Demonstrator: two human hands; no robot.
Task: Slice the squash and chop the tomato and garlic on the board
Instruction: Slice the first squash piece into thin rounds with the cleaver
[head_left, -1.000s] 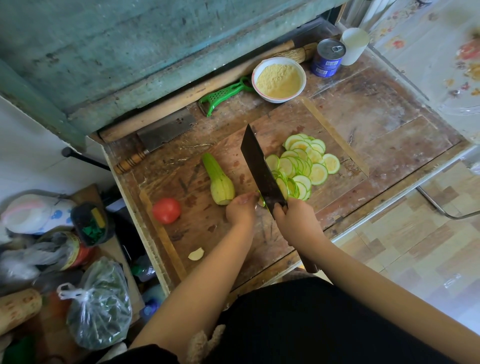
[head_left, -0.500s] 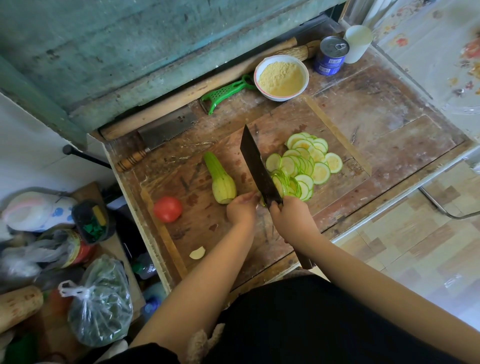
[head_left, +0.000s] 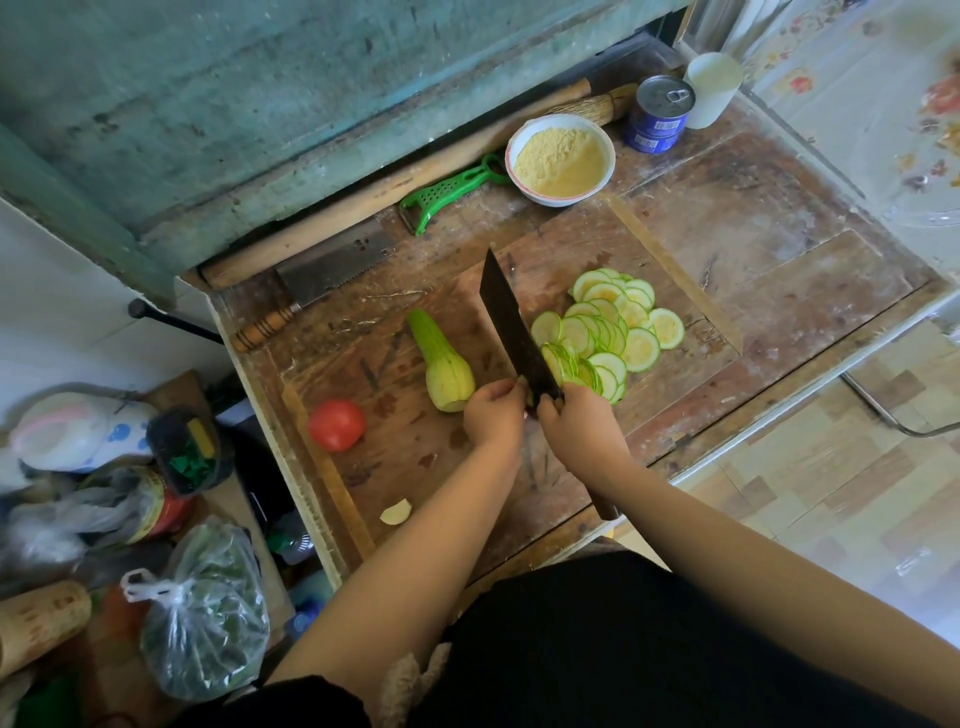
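Little has moved since the earlier frames: both hands remain at the board's near middle. Right hand (head_left: 576, 428) grips the handle of the dark cleaver (head_left: 514, 330), blade edge down on the wooden cutting board (head_left: 415, 457). Left hand (head_left: 493, 415), fingers curled, holds a squash remnant, mostly hidden, against the blade. Squash slices (head_left: 608, 327) lie right of the blade; peeled squash (head_left: 444, 364), tomato (head_left: 336, 424) and garlic clove (head_left: 396, 512) lie left.

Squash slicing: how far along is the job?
Done: a pile of squash slices right of the knife. In hand: right hand grips the knife, left hand steadies a last stub. Left: second squash, tomato and garlic, all uncut.
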